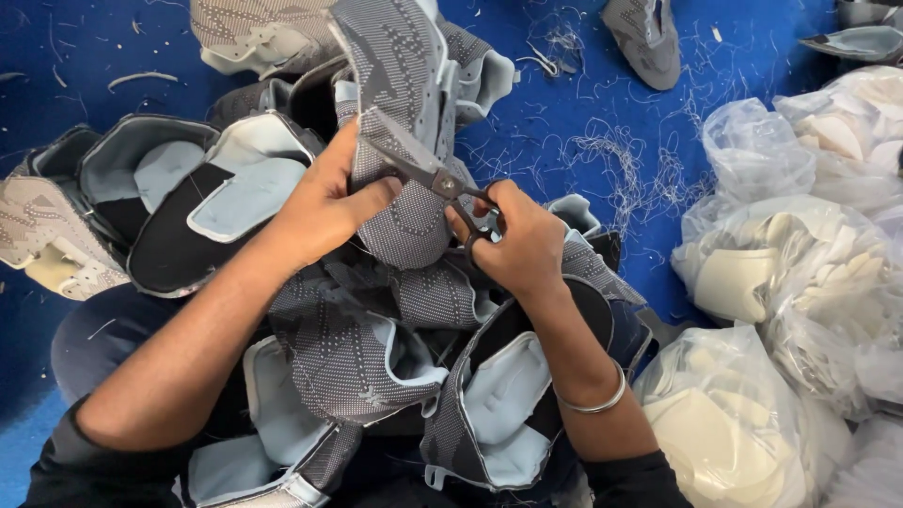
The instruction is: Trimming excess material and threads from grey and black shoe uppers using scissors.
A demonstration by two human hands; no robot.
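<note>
My left hand (pixel 324 202) had its grip closed on a grey knitted shoe upper (pixel 404 141), thumb pressed flat on its front and fingers curled behind its left edge, holding it upright over my lap. My right hand (pixel 517 240) had its grip closed around the handles of a pair of small dark scissors (pixel 437 179), fingers through the loops. The blades stood a little apart, pointing up and to the left, with their tips against the upper just above my left thumb.

Under both hands lay a pile of more shoe uppers (pixel 376 357), grey knit outside and pale blue lining inside, some with black panels, heaped across my lap and reaching to the left edge of the blue floor (pixel 602 113). One more grey piece (pixel 649 38) lay apart near the floor's far edge. Loose thread trimmings (pixel 611 160) were scattered over the floor just right of my right hand. Along the right edge sat clear plastic bags (pixel 800 282) stuffed with cream-coloured shoe parts. A thin silver bangle (pixel 593 400) sat on my right wrist, and dark sleeves covered both my upper arms
</note>
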